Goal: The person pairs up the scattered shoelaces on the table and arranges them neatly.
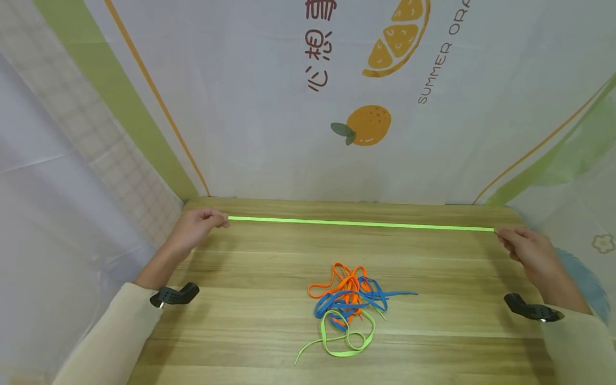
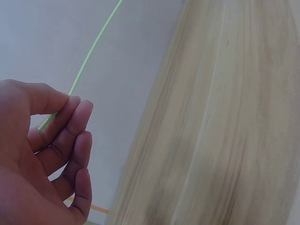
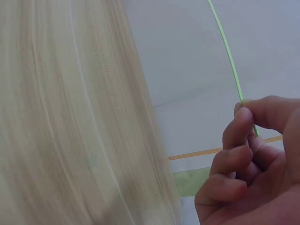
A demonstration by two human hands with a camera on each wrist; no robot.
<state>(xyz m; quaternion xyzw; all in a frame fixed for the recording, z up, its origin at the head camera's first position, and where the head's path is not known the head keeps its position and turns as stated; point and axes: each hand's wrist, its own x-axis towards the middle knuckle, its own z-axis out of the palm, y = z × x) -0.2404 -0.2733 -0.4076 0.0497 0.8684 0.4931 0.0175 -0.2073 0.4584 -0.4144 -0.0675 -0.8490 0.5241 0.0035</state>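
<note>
A light green shoelace (image 1: 361, 223) is stretched nearly straight across the far part of the table in the head view. My left hand (image 1: 204, 222) pinches its left end between thumb and forefinger; a short tip of the lace (image 2: 46, 124) shows inside the fingers in the left wrist view. At the other end, my right hand (image 1: 526, 248) pinches the lace, and its tip pokes out below the thumb (image 3: 267, 110) in the right wrist view. Both hands are held over the table's far corners, with the lace taut between them.
On the wooden table (image 1: 231, 321) lies a loose pile: an orange shoelace (image 1: 339, 272), a blue shoelace (image 1: 332, 305) tangled with it, and another green shoelace (image 1: 370, 334) looped in front. A white printed cloth (image 1: 269, 133) hangs behind the table, with more cloth at both sides.
</note>
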